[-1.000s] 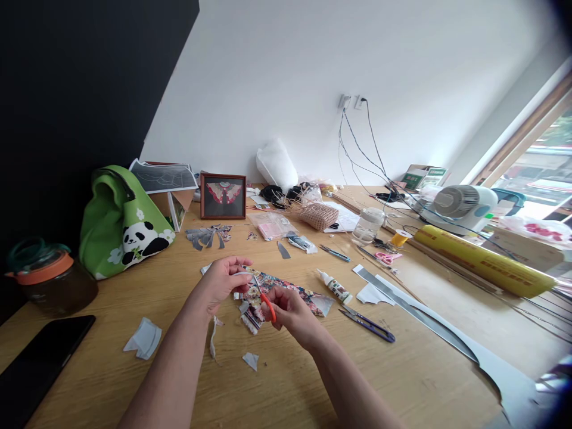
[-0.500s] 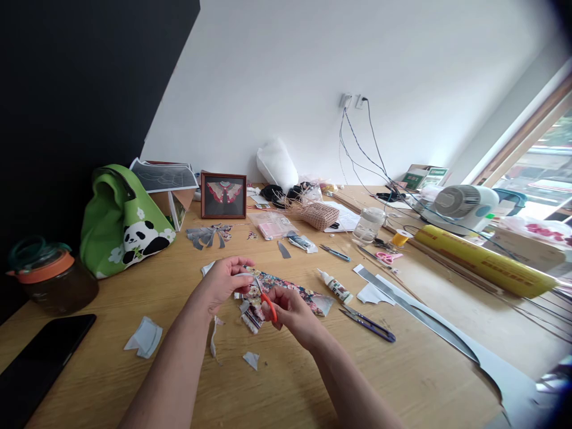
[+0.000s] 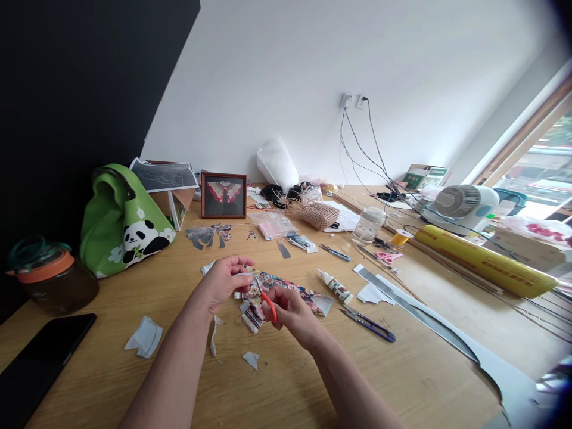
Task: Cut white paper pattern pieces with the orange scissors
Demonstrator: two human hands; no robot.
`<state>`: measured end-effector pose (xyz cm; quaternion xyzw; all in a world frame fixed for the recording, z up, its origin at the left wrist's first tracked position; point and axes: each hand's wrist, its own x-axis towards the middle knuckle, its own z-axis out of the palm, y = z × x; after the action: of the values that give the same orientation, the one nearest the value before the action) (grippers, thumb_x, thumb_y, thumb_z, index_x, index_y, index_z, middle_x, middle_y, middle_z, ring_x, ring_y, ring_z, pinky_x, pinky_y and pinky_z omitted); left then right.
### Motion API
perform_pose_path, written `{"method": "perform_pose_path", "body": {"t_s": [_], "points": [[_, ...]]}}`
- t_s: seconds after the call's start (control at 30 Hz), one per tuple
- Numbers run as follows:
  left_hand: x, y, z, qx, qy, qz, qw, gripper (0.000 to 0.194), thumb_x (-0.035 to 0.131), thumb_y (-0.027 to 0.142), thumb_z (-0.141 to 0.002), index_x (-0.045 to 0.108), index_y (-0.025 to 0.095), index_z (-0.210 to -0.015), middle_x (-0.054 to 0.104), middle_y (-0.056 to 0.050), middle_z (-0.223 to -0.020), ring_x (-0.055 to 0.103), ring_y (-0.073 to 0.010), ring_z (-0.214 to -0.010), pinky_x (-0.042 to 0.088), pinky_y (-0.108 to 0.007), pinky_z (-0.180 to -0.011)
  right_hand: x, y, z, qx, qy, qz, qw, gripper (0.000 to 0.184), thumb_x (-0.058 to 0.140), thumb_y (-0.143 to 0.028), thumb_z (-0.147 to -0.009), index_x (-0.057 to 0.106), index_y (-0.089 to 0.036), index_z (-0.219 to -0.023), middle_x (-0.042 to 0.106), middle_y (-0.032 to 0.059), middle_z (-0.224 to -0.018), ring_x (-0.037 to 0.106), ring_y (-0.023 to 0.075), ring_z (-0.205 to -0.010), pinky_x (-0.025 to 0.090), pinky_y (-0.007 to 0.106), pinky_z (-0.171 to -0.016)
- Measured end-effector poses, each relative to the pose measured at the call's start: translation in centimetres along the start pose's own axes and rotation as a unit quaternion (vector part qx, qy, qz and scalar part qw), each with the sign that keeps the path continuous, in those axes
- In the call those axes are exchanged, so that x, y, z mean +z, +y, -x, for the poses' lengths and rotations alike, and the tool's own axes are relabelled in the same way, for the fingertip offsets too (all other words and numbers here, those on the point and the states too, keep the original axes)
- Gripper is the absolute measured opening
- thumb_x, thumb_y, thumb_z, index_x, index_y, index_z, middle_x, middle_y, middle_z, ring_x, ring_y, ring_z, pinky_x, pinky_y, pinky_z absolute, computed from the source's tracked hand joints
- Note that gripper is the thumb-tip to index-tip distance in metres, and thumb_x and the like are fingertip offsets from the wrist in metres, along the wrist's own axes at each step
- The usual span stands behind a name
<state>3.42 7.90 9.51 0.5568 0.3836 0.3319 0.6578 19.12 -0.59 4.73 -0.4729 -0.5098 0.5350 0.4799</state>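
Orange-handled scissors (image 3: pixel 270 307) are gripped in my right hand (image 3: pixel 288 310), their blades pointing up and left toward my other hand. My left hand (image 3: pixel 227 281) pinches a small pale piece (image 3: pixel 243 275) between thumb and fingers, right by the blade tips. Whether it is paper or cloth I cannot make out. Beneath both hands lies floral fabric (image 3: pixel 295 287), partly hidden by them. Small white scraps, such as one scrap (image 3: pixel 251 359), lie on the table nearer to me. A white glue bottle (image 3: pixel 335 286) lies to the right of the fabric.
Purple-handled thread snips (image 3: pixel 369 323) lie right of my right hand, near a long grey-and-white cut strip (image 3: pixel 429 322). At left are a phone (image 3: pixel 44 363), a jar (image 3: pixel 53 280) and a green panda bag (image 3: pixel 125 226). A framed picture (image 3: pixel 223 196) stands behind; a yellow roll (image 3: pixel 482 259) lies right.
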Motion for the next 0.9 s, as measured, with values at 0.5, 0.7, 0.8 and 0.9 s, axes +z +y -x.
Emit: {"method": "perform_pose_path", "body": {"t_s": [0.5, 0.7, 0.8, 0.9], "points": [[0.06, 0.12, 0.10, -0.001, 0.004, 0.002, 1.000, 0.040, 0.076, 0.016, -0.053, 0.063, 0.011, -0.091, 0.059, 0.003, -0.061, 0.052, -0.0078, -0.048, 0.042, -0.023, -0.053, -0.02, -0.20, 0.13, 0.004, 0.002, 0.006, 1.000, 0.041, 0.074, -0.052, -0.066, 0.050, -0.017, -0.066, 0.047, -0.0050, -0.056, 0.034, 0.0066, -0.047, 0.025, 0.021, -0.044], [0.18, 0.10, 0.05, -0.003, -0.005, -0.009, 1.000, 0.038, 0.073, 0.015, -0.055, 0.063, 0.011, -0.091, 0.060, 0.002, -0.060, 0.051, -0.0080, -0.047, 0.042, -0.022, -0.052, 0.04, -0.19, 0.11, 0.002, 0.004, -0.001, 1.000, 0.040, 0.074, -0.050, -0.067, 0.051, -0.017, -0.067, 0.048, -0.0045, -0.057, 0.035, 0.0066, -0.047, 0.026, 0.021, -0.044], [0.21, 0.09, 0.04, -0.002, -0.006, -0.011, 1.000, 0.038, 0.072, 0.015, -0.055, 0.062, 0.011, -0.092, 0.060, 0.002, -0.060, 0.052, -0.0081, -0.047, 0.042, -0.022, -0.052, -0.01, -0.12, 0.08, -0.001, 0.001, -0.001, 1.000, 0.039, 0.073, -0.049, -0.068, 0.051, -0.017, -0.067, 0.048, -0.0047, -0.057, 0.034, 0.0065, -0.047, 0.025, 0.021, -0.044], [0.17, 0.10, 0.05, 0.001, -0.010, -0.014, 1.000, 0.039, 0.071, 0.016, -0.056, 0.061, 0.010, -0.093, 0.060, 0.003, -0.060, 0.052, -0.0080, -0.047, 0.042, -0.022, -0.052, -0.04, -0.11, 0.07, 0.000, 0.002, 0.001, 1.000, 0.039, 0.073, -0.049, -0.068, 0.051, -0.017, -0.068, 0.047, -0.0049, -0.057, 0.034, 0.0064, -0.047, 0.025, 0.021, -0.044]]}}
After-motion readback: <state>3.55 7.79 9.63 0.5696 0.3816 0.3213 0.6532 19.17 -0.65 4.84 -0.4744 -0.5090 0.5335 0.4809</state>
